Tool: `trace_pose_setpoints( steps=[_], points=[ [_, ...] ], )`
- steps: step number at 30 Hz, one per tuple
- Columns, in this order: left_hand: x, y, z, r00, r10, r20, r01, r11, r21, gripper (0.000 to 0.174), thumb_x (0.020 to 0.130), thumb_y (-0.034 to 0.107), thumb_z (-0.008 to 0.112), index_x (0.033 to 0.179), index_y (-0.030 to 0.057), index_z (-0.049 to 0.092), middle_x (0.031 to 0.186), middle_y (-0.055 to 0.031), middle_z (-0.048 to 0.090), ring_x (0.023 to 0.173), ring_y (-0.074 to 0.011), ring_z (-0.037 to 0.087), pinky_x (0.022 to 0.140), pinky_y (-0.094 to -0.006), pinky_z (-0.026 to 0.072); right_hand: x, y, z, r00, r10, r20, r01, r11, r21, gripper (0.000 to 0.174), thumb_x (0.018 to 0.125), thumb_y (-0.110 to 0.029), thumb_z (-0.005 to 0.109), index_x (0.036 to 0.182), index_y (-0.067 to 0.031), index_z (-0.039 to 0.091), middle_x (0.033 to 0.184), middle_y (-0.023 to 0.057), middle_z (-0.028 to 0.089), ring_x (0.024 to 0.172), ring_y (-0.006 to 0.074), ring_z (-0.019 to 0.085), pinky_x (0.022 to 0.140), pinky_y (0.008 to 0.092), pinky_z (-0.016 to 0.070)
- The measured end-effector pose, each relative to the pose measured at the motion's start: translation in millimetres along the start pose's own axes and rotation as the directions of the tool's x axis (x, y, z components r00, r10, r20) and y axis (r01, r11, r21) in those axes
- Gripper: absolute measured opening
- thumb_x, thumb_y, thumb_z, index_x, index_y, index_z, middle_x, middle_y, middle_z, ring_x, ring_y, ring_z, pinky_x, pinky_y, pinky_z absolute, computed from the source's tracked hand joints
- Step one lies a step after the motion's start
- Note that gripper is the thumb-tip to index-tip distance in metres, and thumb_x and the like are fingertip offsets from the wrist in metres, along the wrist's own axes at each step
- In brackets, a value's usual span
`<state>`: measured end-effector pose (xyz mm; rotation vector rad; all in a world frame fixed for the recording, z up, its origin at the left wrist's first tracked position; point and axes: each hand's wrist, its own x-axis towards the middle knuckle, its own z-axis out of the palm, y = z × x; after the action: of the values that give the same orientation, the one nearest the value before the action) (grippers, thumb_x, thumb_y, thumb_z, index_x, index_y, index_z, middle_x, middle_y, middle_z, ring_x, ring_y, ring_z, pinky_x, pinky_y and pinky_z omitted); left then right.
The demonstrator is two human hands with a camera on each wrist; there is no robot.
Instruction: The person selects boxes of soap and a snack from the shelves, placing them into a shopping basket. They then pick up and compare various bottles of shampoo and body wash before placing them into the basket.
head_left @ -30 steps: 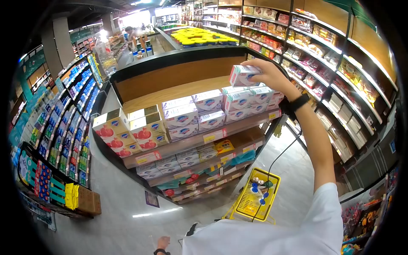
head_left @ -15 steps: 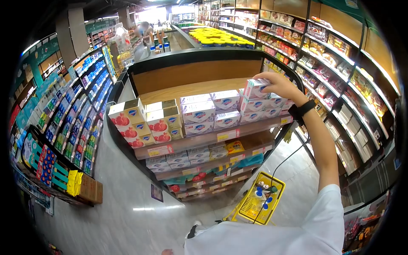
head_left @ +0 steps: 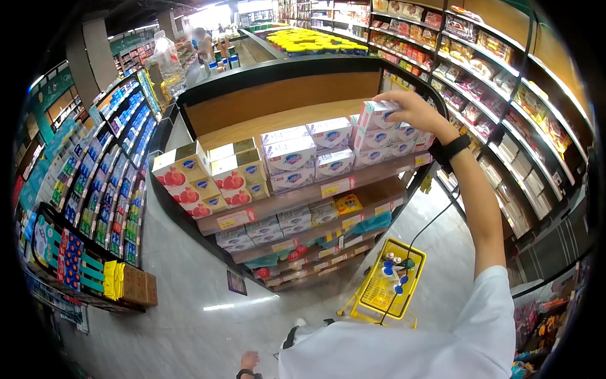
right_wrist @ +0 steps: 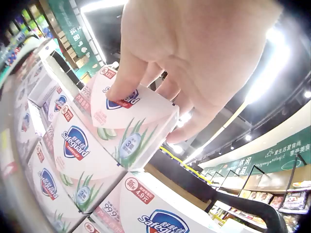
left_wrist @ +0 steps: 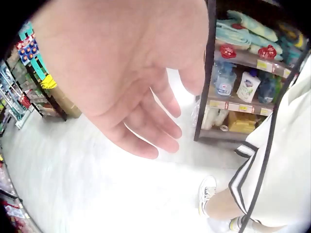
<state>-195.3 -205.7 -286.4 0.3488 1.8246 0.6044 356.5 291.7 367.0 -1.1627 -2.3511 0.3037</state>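
The right hand (head_left: 413, 114) grips a white and pink soap box (head_left: 377, 115) at the top of a stack on the upper shelf's right end. In the right wrist view, the thumb lies on the front of the box (right_wrist: 129, 119) and the fingers reach over its far side; matching boxes (right_wrist: 73, 145) stand beside and below it. Down at the person's side, the left hand (head_left: 250, 360) holds nothing. Its fingers hang loosely bent over the floor in the left wrist view, where the hand (left_wrist: 131, 73) fills the upper part.
Lavender soap boxes (head_left: 289, 155) and pomegranate boxes (head_left: 183, 177) share the shelf. A yellow basket cart (head_left: 379, 284) with bottles stands on the floor at the shelf's right, a black cable crossing it. Tall snack shelves (head_left: 480, 69) line the right side.
The right hand has lowered the soap box from above the stack onto its top, and still grips it. The left hand shows near the bottom edge again.
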Motion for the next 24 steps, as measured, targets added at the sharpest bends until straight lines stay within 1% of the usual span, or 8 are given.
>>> trace_pose_setpoints(
  steps=[3,4,7,9,12,15,18,24],
  points=[
    [3.8,2.3,-0.7,0.999,-0.04,-0.028,0.04,0.999,0.028,0.024,0.082,0.027,0.062,0.093,0.0057,0.059,0.074,-0.007,0.062,0.058,-0.0187,0.061,0.046,-0.0307,0.0418,-1.3,2.6,-1.2,1.0,0.0,-0.011,0.0,0.999,0.039,0.05,0.073,0.004,0.064,0.122,-0.0036,0.058,0.113,0.0082,0.06,0.106,0.0185,0.056,0.092,0.0309,0.0435],
    [4.5,2.2,-2.5,0.999,-0.041,-0.026,0.042,0.998,0.035,0.024,0.082,0.027,0.062,0.093,0.0057,0.059,0.074,-0.007,0.062,0.058,-0.0187,0.061,0.046,-0.0307,0.0418,-2.1,3.3,0.5,0.999,0.001,-0.039,0.001,0.998,0.057,0.044,0.073,-0.003,0.067,0.116,-0.0038,0.061,0.114,0.0105,0.063,0.107,0.0235,0.058,0.092,0.0332,0.0437],
    [7.3,0.6,-4.9,0.997,-0.063,0.031,0.061,0.996,0.061,0.025,0.083,0.027,0.061,0.096,0.0063,0.059,0.077,-0.0077,0.064,0.061,-0.0197,0.063,0.048,-0.0322,0.0428,-2.7,-0.9,2.6,0.998,-0.018,-0.06,0.018,1.0,-0.001,0.045,0.073,-0.002,0.067,0.117,-0.0039,0.061,0.114,0.0101,0.063,0.107,0.0233,0.058,0.092,0.0329,0.0436],
    [5.9,3.2,-4.8,0.99,-0.136,0.022,0.131,0.978,0.164,0.028,0.083,0.028,0.061,0.1,0.0062,0.059,0.08,-0.0077,0.065,0.065,-0.0202,0.064,0.051,-0.0335,0.0441,-1.7,-0.8,3.9,0.998,-0.035,-0.061,0.036,0.999,0.012,0.045,0.073,-0.002,0.067,0.117,-0.0038,0.06,0.115,0.0101,0.063,0.107,0.0233,0.058,0.092,0.0328,0.0437],
    [4.6,4.9,-7.3,0.991,-0.135,0.025,0.13,0.981,0.146,0.03,0.083,0.029,0.061,0.103,0.0063,0.059,0.083,-0.0073,0.065,0.069,-0.0201,0.064,0.055,-0.0344,0.0449,-1.8,-3.9,4.5,0.997,-0.047,-0.059,0.047,0.999,-0.011,0.045,0.073,-0.002,0.066,0.118,-0.0037,0.06,0.115,0.0102,0.063,0.107,0.0234,0.058,0.092,0.0326,0.044],
    [8.7,8.2,-8.0,0.993,-0.116,0.018,0.112,0.98,0.164,0.031,0.082,0.029,0.061,0.103,0.0062,0.059,0.085,-0.0073,0.065,0.07,-0.0203,0.064,0.056,-0.0343,0.0449,-2.8,-7.9,4.6,0.999,-0.006,-0.048,0.006,1.0,-0.001,0.046,0.073,-0.001,0.065,0.119,-0.0037,0.06,0.116,0.0103,0.063,0.107,0.023,0.058,0.092,0.0324,0.0445],
    [15.6,12.5,-8.8,0.994,-0.105,0.023,0.101,0.985,0.143,0.032,0.082,0.029,0.063,0.104,0.0063,0.059,0.085,-0.0076,0.065,0.071,-0.0205,0.064,0.056,-0.0344,0.045,-3.4,-6.3,5.0,0.998,-0.04,-0.056,0.04,0.999,0.0,0.046,0.074,-0.002,0.066,0.119,-0.0044,0.06,0.116,0.0102,0.063,0.106,0.023,0.059,0.091,0.0322,0.0449],
    [19.9,29.6,-4.8,0.997,-0.067,0.043,0.062,0.993,0.105,0.03,0.08,0.027,0.065,0.101,0.0059,0.06,0.082,-0.008,0.065,0.069,-0.0206,0.064,0.056,-0.0346,0.0452,-1.9,-2.2,7.3,0.997,-0.041,-0.068,0.037,0.998,-0.054,0.046,0.074,-0.008,0.067,0.119,-0.0068,0.061,0.115,0.0089,0.063,0.106,0.024,0.059,0.092,0.0333,0.0452]
  ],
)
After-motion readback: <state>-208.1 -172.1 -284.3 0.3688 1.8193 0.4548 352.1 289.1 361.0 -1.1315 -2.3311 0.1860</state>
